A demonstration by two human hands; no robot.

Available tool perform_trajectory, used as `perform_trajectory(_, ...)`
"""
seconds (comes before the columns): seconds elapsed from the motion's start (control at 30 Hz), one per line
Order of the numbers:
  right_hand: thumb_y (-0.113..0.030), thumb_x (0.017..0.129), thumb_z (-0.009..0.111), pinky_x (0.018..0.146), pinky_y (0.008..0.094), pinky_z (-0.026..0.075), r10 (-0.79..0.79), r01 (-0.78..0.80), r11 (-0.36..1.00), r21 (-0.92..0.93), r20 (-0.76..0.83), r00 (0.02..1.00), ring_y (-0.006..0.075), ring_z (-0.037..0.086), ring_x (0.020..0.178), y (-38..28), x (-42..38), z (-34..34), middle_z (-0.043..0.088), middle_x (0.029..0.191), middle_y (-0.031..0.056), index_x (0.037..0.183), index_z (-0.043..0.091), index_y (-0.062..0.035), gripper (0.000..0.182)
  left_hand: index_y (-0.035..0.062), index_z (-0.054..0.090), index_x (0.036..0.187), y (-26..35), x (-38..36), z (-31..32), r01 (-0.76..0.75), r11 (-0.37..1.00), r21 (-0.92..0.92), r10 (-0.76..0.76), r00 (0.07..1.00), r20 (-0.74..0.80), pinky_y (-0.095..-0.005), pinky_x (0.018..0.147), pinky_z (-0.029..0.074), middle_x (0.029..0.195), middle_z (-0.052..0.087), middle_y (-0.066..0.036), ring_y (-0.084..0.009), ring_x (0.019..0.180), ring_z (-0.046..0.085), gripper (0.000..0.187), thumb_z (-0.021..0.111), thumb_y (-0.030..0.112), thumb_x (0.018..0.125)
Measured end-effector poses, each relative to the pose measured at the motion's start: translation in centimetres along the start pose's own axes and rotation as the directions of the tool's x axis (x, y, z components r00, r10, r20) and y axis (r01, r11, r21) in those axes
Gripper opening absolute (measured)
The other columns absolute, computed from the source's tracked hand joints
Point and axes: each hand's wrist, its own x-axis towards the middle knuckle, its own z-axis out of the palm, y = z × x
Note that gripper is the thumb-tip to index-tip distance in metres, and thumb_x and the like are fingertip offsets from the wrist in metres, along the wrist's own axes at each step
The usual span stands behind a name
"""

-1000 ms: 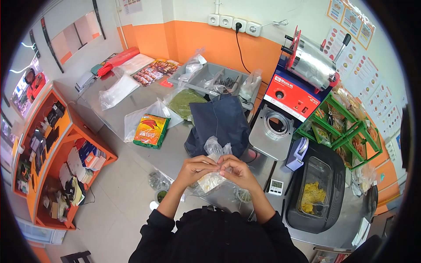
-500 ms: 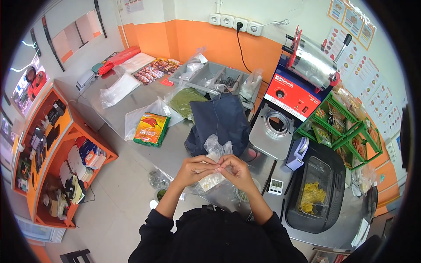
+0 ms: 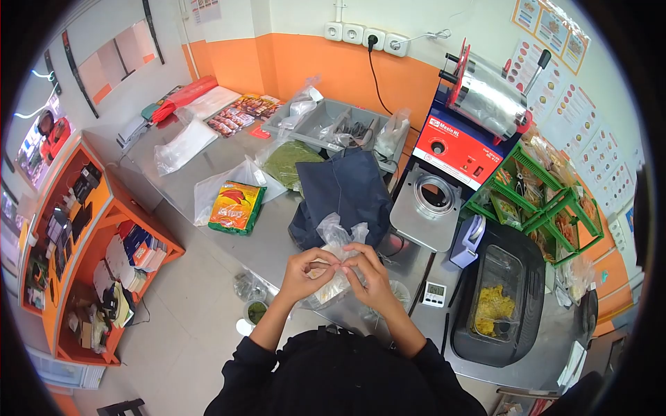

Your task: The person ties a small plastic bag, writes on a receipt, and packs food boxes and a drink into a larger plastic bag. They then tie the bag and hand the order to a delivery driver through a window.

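Observation:
A clear plastic bag [image 3: 335,234] with pale contents low in it stands at the table's near edge, its gathered top sticking up beyond my fingers. My left hand [image 3: 307,273] pinches at the bag's neck with thumb and forefinger. Meeting it there, my right hand [image 3: 368,279] also has its thumb and forefinger closed, other fingers bent. What lies between the fingertips is too small to make out. Behind the bag lies a dark blue cloth bag [image 3: 347,191]. An orange-and-green packet [image 3: 236,206] rests to the left on clear plastic.
A cup-sealing machine [image 3: 454,152] stands at the back right. Nearer are a tape dispenser [image 3: 469,240], a digital timer [image 3: 434,295] and a black container [image 3: 510,347] with yellow food. A grey divided tray [image 3: 319,128] sits by the wall. Green baskets [image 3: 531,180] stand right.
My hands stay at the bag's neck. The right fingers have lifted and spread a little from the left hand, fingertips still meeting. The view has shifted slightly.

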Motion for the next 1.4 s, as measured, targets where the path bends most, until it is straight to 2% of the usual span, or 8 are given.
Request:
perform_trajectory(0.1, 0.004, 0.082, 0.064, 0.079, 0.0329, 0.051, 0.010, -0.010, 0.999, -0.040, 0.000, 1.000, 0.0248, 0.062, 0.092, 0.1, -1.3, 0.8, 0.046, 0.118, 0.0179, 0.091, 0.059, 0.0036, 0.010, -0.0047, 0.060, 0.079, 0.6, 0.6, 0.7, 0.052, 0.986, -0.156, -0.072, 0.989, -0.128, -0.0235, 0.065, 0.054, 0.088, 0.064, -0.009, -0.0119, 0.074, 0.064, 0.018, 0.073, 0.008, 0.080)
perform_trajectory(0.17, 0.005, 0.081, 0.065, 0.080, 0.0343, 0.051, 0.000, 0.000, 0.999, -0.037, -0.005, 1.000, 0.0250, 0.061, 0.094, 0.0, -1.6, 1.4, 0.041, 0.121, 0.0189, 0.090, 0.059, 0.0040, 0.011, -0.0038, 0.056, 0.073, 3.0, 2.3, 1.3, 0.367, 0.926, 0.089, -0.333, 0.905, -0.265, -0.0252, 0.059, 0.050, 0.078, 0.061, -0.009, -0.0115, 0.067, 0.061, 0.032, 0.077, 0.020, 0.078)
perform_trajectory(0.27, 0.006, 0.078, 0.068, 0.085, 0.0376, 0.052, -0.172, 0.163, 0.973, -0.166, -0.039, 0.984, 0.0269, 0.058, 0.097, -0.2, -1.6, 1.7, 0.040, 0.117, 0.0183, 0.091, 0.062, 0.0036, 0.014, -0.0048, 0.057, 0.073, 4.5, 4.4, 1.3, 0.309, 0.769, 0.560, -0.302, 0.947, -0.108, -0.0292, 0.058, 0.049, 0.071, 0.061, -0.011, -0.0153, 0.064, 0.063, 0.039, 0.077, 0.028, 0.077)
perform_trajectory(0.47, 0.005, 0.076, 0.071, 0.085, 0.0349, 0.052, -0.141, 0.088, 0.956, -0.281, -0.173, 0.975, 0.0268, 0.055, 0.100, 0.1, -2.6, 2.5, 0.033, 0.109, 0.0140, 0.089, 0.067, 0.0028, 0.014, -0.0044, 0.060, 0.076, 3.5, 5.7, 0.7, 0.036, 0.859, 0.510, -0.063, 0.997, 0.036, -0.0320, 0.058, 0.050, 0.068, 0.063, -0.014, -0.0209, 0.061, 0.064, 0.051, 0.082, 0.041, 0.067)
perform_trajectory(0.77, 0.004, 0.074, 0.070, 0.085, 0.0383, 0.042, -0.115, 0.065, 0.978, -0.198, -0.252, 0.961, 0.0262, 0.048, 0.101, -0.3, -2.8, 3.4, 0.032, 0.101, 0.0111, 0.089, 0.067, -0.0017, 0.016, -0.0032, 0.064, 0.082, 2.9, 7.3, 0.1, 0.163, 0.810, 0.563, -0.301, 0.940, 0.161, -0.0334, 0.051, 0.045, 0.060, 0.061, -0.013, -0.0212, 0.050, 0.058, 0.038, 0.074, 0.033, 0.078)
perform_trajectory(0.83, -0.001, 0.073, 0.067, 0.082, 0.0388, 0.031, -0.123, 0.014, 0.827, -0.563, -0.158, 0.980, 0.0251, 0.046, 0.090, -1.3, -3.2, 3.1, 0.033, 0.094, 0.0093, 0.090, 0.068, -0.0075, 0.018, -0.0035, 0.064, 0.082, 2.3, 7.9, -0.3, 0.126, 0.794, 0.595, -0.227, 0.969, 0.097, -0.0334, 0.051, 0.045, 0.060, 0.062, -0.013, -0.0207, 0.050, 0.058, 0.034, 0.071, 0.030, 0.080)
perform_trajectory(1.17, -0.009, 0.070, 0.063, 0.071, 0.0394, 0.028, 0.079, -0.043, 0.816, -0.576, 0.038, 0.996, 0.0215, 0.050, 0.081, -1.8, -3.4, 0.9, 0.055, 0.083, 0.0045, 0.089, 0.058, -0.0074, 0.019, -0.0019, 0.063, 0.080, 3.2, 8.5, 0.0, 0.291, 0.942, 0.164, -0.313, 0.942, 0.122, -0.0262, 0.058, 0.046, 0.067, 0.066, -0.006, -0.0120, 0.057, 0.059, 0.025, 0.058, 0.020, 0.091)
perform_trajectory(1.4, -0.014, 0.073, 0.064, 0.080, 0.0402, 0.036, -0.315, 0.476, 0.861, -0.178, 0.550, 0.774, 0.0254, 0.056, 0.086, 0.2, -4.8, 5.4, 0.058, 0.081, 0.0082, 0.083, 0.057, -0.0070, 0.015, -0.0014, 0.061, 0.076, 1.9, 9.2, 2.2, 0.242, 0.969, 0.043, -0.245, 0.967, 0.076, -0.0237, 0.054, 0.044, 0.063, 0.061, -0.004, -0.0076, 0.057, 0.056, 0.027, 0.055, 0.019, 0.093)
